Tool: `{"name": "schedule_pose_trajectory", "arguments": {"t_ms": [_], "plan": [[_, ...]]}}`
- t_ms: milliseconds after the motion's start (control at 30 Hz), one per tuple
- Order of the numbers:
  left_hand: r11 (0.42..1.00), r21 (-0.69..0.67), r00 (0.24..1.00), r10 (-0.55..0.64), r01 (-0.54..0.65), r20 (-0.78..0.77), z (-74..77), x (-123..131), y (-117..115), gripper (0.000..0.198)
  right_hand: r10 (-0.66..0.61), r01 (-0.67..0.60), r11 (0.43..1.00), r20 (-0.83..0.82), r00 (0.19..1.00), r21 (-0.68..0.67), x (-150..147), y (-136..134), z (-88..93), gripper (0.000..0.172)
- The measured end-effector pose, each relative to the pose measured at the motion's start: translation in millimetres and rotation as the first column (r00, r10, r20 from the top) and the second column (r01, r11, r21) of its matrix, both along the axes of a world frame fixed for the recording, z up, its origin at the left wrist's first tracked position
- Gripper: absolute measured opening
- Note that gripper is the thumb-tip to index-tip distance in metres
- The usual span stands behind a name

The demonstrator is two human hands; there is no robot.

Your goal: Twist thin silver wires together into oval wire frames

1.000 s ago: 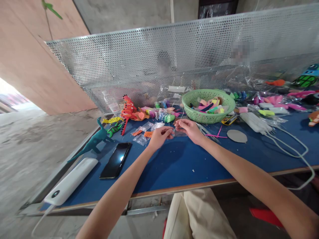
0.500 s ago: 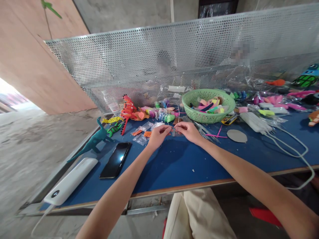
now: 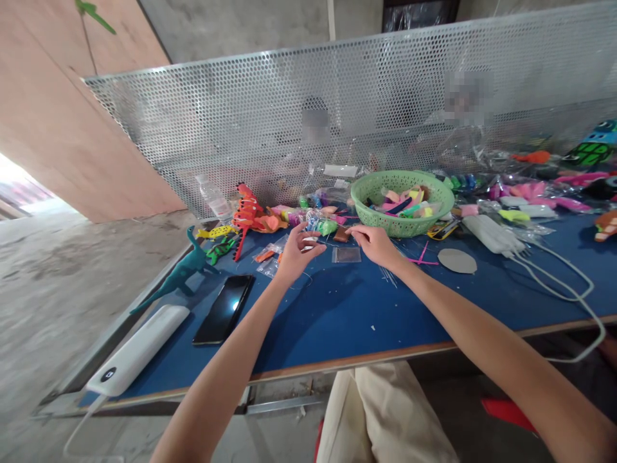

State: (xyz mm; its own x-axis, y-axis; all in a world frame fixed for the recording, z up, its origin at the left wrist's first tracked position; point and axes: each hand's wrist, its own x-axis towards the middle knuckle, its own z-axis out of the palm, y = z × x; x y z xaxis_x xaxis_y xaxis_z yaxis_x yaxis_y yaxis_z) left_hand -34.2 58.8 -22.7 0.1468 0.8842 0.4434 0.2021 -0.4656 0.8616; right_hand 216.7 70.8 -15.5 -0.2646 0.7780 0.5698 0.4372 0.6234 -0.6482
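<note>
Reaching across a blue tabletop [image 3: 337,308], a person's left hand [image 3: 295,252] and right hand [image 3: 375,244] work at a scatter of small craft pieces in front of a green plastic basket [image 3: 402,203]. The left hand's fingers are curled, thumb and forefinger pinched toward something small and pale, though what they grip is too small to tell. The right hand lies flatter, fingers loosely extended and pointing at a small brown piece [image 3: 342,235] just beside its fingertips; whether it touches is unclear. A small clear plastic bag [image 3: 346,254] lies flat on the table between the two hands, touched by neither. Handling such light, slippery film well would likely call for a fingertip pinch at the edge and a steady second hand. The basket is a round open weave, filled with soft-looking bright foam strips. To the left lie a teal toy dinosaur [image 3: 180,273], a glossy black phone [image 3: 224,310] and a smooth white power bank [image 3: 137,350]
</note>
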Motion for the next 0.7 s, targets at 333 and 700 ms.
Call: {"name": "schedule_pose_trajectory", "arguments": {"t_ms": [333, 700], "plan": [[0.931, 0.363, 0.713, 0.224, 0.046, -0.664, 22.8, -6.2, -19.1, 0.101, 0.076, -0.077, 0.997, 0.089, 0.993, 0.003, 10.0, 7.3, 2.9, 0.028], [0.978, 0.195, 0.855, 0.044, 0.068, -0.517, 8.1, 4.4, -15.9, 0.076, 0.218, -0.362, 0.908, -0.498, 0.839, -0.212, -6.6, 0.1, 0.7, 0.033]]}}
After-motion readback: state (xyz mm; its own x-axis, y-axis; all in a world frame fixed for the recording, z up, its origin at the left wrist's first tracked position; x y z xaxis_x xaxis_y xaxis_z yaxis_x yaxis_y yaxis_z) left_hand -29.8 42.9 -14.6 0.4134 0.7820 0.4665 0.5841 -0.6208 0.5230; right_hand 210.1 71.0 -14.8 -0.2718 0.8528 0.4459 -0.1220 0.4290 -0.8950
